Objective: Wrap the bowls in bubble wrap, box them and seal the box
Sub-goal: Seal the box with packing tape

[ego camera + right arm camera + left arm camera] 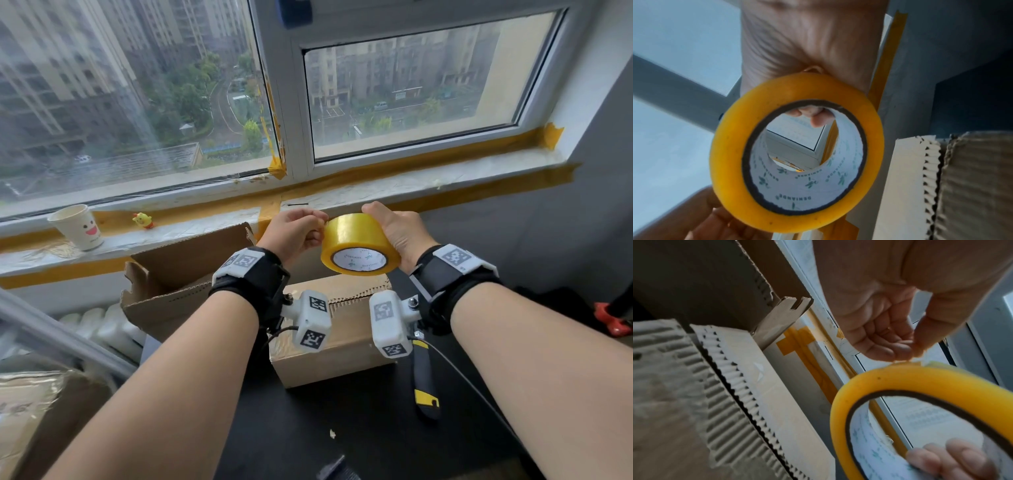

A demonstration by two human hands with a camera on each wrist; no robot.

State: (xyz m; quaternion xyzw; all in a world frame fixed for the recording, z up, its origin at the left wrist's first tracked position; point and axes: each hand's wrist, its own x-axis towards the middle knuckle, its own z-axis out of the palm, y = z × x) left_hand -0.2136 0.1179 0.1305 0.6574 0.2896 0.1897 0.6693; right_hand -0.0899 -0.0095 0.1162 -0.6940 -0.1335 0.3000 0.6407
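A yellow tape roll (359, 245) hangs in the air above a closed cardboard box (337, 329). My right hand (388, 228) grips the roll from the right, with fingertips (818, 121) hooked inside its white core. My left hand (317, 229) meets the roll's left rim. There, thumb and fingertips (900, 348) pinch the tape end on the roll's (890, 378) outer face. The box's top flaps (777, 394) lie shut, with a seam between them. No bowl or bubble wrap shows.
An open, torn cardboard box (178, 274) stands left of the closed one. A black and yellow utility knife (424, 377) lies on the dark table (342, 428) by my right forearm. A paper cup (77, 226) and a yellow duck toy (143, 220) sit on the windowsill.
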